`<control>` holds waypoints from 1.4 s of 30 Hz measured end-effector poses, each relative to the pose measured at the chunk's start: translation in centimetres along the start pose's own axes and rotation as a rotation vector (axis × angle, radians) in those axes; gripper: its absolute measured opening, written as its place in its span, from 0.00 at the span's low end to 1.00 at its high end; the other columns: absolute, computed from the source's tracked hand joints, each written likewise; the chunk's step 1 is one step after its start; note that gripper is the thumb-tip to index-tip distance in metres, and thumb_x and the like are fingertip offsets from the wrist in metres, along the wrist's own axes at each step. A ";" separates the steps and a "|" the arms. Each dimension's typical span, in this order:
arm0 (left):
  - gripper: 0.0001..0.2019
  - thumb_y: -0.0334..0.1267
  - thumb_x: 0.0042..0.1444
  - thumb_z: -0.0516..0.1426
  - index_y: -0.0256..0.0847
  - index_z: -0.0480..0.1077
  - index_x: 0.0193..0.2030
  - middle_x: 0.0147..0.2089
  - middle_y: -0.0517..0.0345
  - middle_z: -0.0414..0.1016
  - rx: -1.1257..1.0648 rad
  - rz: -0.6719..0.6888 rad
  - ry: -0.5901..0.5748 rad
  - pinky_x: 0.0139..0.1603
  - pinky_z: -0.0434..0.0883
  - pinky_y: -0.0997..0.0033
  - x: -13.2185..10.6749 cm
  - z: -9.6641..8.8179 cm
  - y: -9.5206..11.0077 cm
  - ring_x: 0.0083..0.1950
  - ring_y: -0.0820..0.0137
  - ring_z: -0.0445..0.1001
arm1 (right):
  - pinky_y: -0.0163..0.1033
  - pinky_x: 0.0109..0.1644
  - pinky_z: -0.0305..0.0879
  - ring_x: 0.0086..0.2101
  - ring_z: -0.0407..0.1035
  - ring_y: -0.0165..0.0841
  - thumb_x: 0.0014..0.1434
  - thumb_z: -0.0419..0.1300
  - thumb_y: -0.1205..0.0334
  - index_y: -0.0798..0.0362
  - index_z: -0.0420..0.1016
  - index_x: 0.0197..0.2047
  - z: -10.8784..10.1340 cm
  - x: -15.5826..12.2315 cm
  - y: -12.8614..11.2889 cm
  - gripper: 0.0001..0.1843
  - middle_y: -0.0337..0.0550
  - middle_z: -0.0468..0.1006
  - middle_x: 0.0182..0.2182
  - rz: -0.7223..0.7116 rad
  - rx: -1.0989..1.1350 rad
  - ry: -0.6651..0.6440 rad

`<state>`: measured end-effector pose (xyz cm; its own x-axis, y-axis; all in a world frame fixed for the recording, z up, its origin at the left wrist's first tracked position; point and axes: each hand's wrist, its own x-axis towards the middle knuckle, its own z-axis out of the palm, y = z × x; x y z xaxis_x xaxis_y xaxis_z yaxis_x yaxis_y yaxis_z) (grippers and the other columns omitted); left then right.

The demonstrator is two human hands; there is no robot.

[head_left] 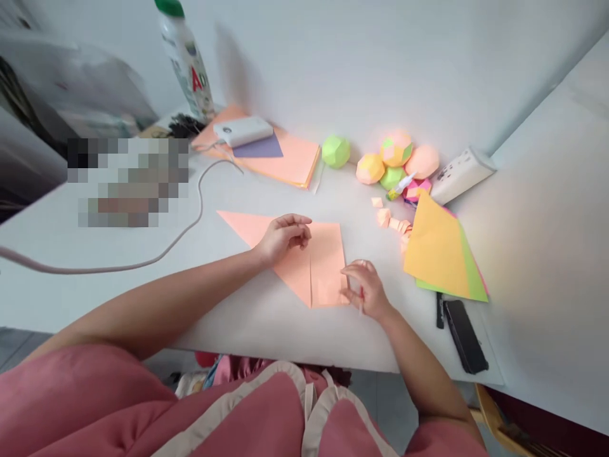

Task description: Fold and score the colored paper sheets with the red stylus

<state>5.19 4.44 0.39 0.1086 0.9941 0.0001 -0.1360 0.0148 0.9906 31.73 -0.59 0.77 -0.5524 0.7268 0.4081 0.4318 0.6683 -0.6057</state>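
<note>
A peach-coloured sheet of paper (328, 263) lies on the table in front of me. Its left part tapers to a long point, and a vertical line or fold edge runs down its middle. My left hand (288, 238) rests over the left part, index finger stretched out and the other fingers loosely curled, holding nothing visible. At the paper's right edge is my right hand (366, 289), thumb and index finger apart beside that edge. A thin pale stick with a red part (361, 301) shows among its fingers; its kind is too small to tell.
Folded paper balls (397, 148), a power strip (465, 174), yellow and green sheets (435, 247) and a black case (465, 336) lie right. Behind are a paper stack (295, 155), a white power bank (250, 131) and a bottle (188, 63). A white cable (200, 203) crosses left.
</note>
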 end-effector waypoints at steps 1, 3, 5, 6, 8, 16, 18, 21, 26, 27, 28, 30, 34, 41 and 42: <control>0.11 0.38 0.51 0.52 0.38 0.68 0.40 0.32 0.55 0.73 0.096 0.044 0.050 0.35 0.72 0.60 0.3 -0.6 0.1 0.30 0.68 0.72 | 0.53 0.53 0.66 0.48 0.68 0.43 0.55 0.66 0.52 0.48 0.72 0.49 0.2 -0.1 0.1 0.20 0.48 0.77 0.42 -0.011 -0.054 -0.075; 0.10 0.37 0.50 0.52 0.40 0.70 0.39 0.40 0.51 0.75 0.311 0.132 0.138 0.49 0.70 0.52 1.0 -2.0 0.1 0.44 0.61 0.73 | 0.56 0.55 0.65 0.50 0.67 0.44 0.56 0.65 0.50 0.47 0.69 0.52 0.6 -0.3 0.6 0.23 0.48 0.75 0.45 0.038 -0.100 -0.135; 0.09 0.37 0.47 0.54 0.42 0.72 0.36 0.48 0.48 0.74 0.526 0.205 0.173 0.60 0.61 0.44 1.6 -3.3 -0.1 0.58 0.53 0.65 | 0.55 0.54 0.66 0.49 0.68 0.43 0.56 0.65 0.51 0.47 0.67 0.53 0.8 -0.5 1.1 0.23 0.48 0.75 0.44 0.060 -0.110 -0.120; 0.09 0.37 0.47 0.55 0.42 0.72 0.36 0.50 0.47 0.73 0.625 0.229 0.175 0.63 0.56 0.41 1.9 -3.7 -0.2 0.61 0.50 0.62 | 0.54 0.53 0.67 0.48 0.68 0.42 0.56 0.65 0.51 0.46 0.67 0.53 0.9 -0.6 1.3 0.23 0.47 0.75 0.42 0.061 -0.112 -0.107; 0.09 0.37 0.48 0.54 0.42 0.73 0.35 0.52 0.46 0.73 0.801 0.261 0.162 0.64 0.53 0.39 2.2 -4.2 -0.7 0.62 0.48 0.61 | 0.53 0.51 0.69 0.45 0.69 0.40 0.56 0.65 0.53 0.46 0.66 0.53 1.0 -0.7 1.5 0.23 0.45 0.75 0.40 0.050 -0.117 -0.086; 0.15 0.44 0.58 0.49 0.41 0.73 0.42 0.52 0.43 0.70 1.235 0.346 0.062 0.60 0.62 0.49 1.9 -3.4 -1.9 0.58 0.53 0.64 | 0.55 0.54 0.70 0.51 0.69 0.41 0.60 0.61 0.61 0.48 0.65 0.54 1.2 -1.2 1.2 0.19 0.50 0.74 0.49 0.025 -0.185 -0.096; 0.17 0.46 0.59 0.48 0.40 0.73 0.43 0.50 0.44 0.70 1.287 0.344 0.047 0.58 0.63 0.51 1.8 -3.3 -1.8 0.55 0.54 0.66 | 0.57 0.58 0.66 0.58 0.65 0.42 0.61 0.58 0.62 0.49 0.66 0.54 1.2 -1.2 1.1 0.17 0.52 0.71 0.56 0.000 -0.211 -0.128; 0.18 0.49 0.58 0.49 0.40 0.72 0.43 0.48 0.44 0.70 1.344 0.323 0.037 0.55 0.64 0.51 1.8 -3.2 -1.6 0.51 0.54 0.66 | 0.56 0.61 0.64 0.61 0.61 0.41 0.63 0.56 0.63 0.49 0.67 0.53 1.1 -1.1 1.1 0.15 0.51 0.71 0.58 -0.019 -0.244 -0.170; 0.19 0.52 0.56 0.51 0.41 0.72 0.44 0.47 0.44 0.69 1.395 0.276 0.030 0.53 0.63 0.52 1.7 -3.1 -1.5 0.50 0.53 0.66 | 0.55 0.63 0.63 0.62 0.61 0.40 0.64 0.55 0.62 0.49 0.69 0.53 1.0 -1.0 1.0 0.15 0.50 0.71 0.58 -0.006 -0.290 -0.191; 0.20 0.52 0.56 0.51 0.41 0.72 0.45 0.48 0.44 0.69 1.400 0.270 0.027 0.53 0.63 0.53 1.7 -3.1 -1.5 0.50 0.53 0.66 | 0.55 0.64 0.62 0.62 0.62 0.40 0.64 0.55 0.62 0.50 0.69 0.53 1.0 -1.0 1.0 0.14 0.50 0.71 0.58 -0.002 -0.298 -0.193; 0.20 0.52 0.56 0.51 0.40 0.71 0.46 0.48 0.44 0.69 1.403 0.266 0.024 0.53 0.63 0.53 1.7 -3.1 -1.5 0.50 0.53 0.67 | 0.55 0.64 0.62 0.61 0.62 0.40 0.63 0.55 0.63 0.50 0.70 0.53 1.0 -1.0 1.0 0.14 0.50 0.71 0.58 0.002 -0.306 -0.196; 0.22 0.53 0.56 0.51 0.39 0.71 0.49 0.50 0.43 0.68 1.406 0.262 0.018 0.53 0.62 0.53 1.6 -3.1 -1.4 0.51 0.53 0.67 | 0.55 0.64 0.62 0.61 0.63 0.39 0.63 0.55 0.63 0.50 0.70 0.52 0.9 -1.0 0.9 0.14 0.51 0.71 0.59 0.010 -0.320 -0.202; 0.23 0.54 0.55 0.51 0.40 0.71 0.50 0.50 0.43 0.68 1.404 0.268 0.001 0.53 0.61 0.51 1.6 -3.1 -1.2 0.51 0.52 0.67 | 0.56 0.64 0.61 0.61 0.63 0.39 0.63 0.55 0.64 0.50 0.71 0.51 0.8 -0.9 0.6 0.13 0.51 0.70 0.59 0.030 -0.338 -0.222; 0.23 0.54 0.56 0.50 0.41 0.73 0.48 0.46 0.43 0.71 1.378 0.282 -0.004 0.53 0.62 0.49 1.7 -3.4 -1.4 0.50 0.51 0.67 | 0.58 0.64 0.61 0.62 0.61 0.40 0.64 0.55 0.63 0.51 0.71 0.50 0.5 -0.8 0.2 0.12 0.52 0.69 0.60 0.062 -0.363 -0.261; 0.23 0.54 0.57 0.49 0.40 0.73 0.48 0.46 0.43 0.71 1.371 0.287 0.001 0.52 0.62 0.48 1.8 -3.5 -1.5 0.50 0.51 0.67 | 0.58 0.64 0.61 0.62 0.61 0.40 0.64 0.56 0.62 0.51 0.71 0.50 0.5 -0.9 0.2 0.12 0.52 0.69 0.60 0.065 -0.367 -0.262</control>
<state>2.18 6.57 -1.57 0.2410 0.9445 0.2233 0.9051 -0.3017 0.2995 31.88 -1.20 -0.05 -0.6572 0.7360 0.1626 0.6695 0.6691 -0.3227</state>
